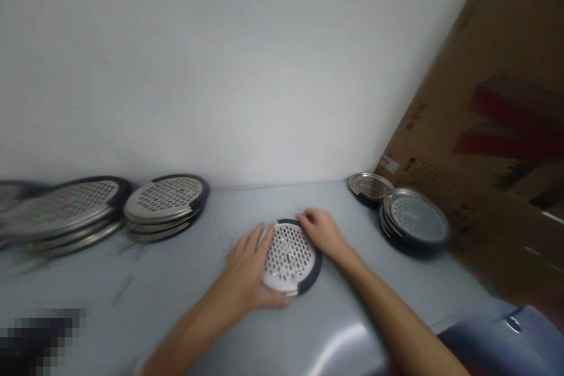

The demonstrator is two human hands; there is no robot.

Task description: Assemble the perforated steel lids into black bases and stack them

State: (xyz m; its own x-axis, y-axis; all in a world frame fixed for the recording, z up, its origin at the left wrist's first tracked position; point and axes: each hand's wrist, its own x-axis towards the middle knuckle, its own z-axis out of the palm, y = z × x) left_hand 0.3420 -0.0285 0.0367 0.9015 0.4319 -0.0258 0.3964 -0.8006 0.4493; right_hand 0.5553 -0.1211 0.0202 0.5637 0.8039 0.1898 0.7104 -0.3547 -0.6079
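A round perforated metal disc (288, 255), with a dark band around part of its edge, lies on the grey tabletop between my hands. My left hand (251, 270) grips it along its left side, fingers at the upper edge and thumb at the lower edge. At the upper right, the curled fingers of my right hand (321, 232) are closed at the dark band (315, 273); the fingertips are partly hidden.
Stacks of similar discs stand on the left (170, 197) and far left (73, 208). To the right are another stack (418, 217) and a smaller disc (372, 186). A cardboard box (497, 147) leans at the right, a pale wall (264, 70) rises behind, and blue plastic (497, 338) shows at lower right.
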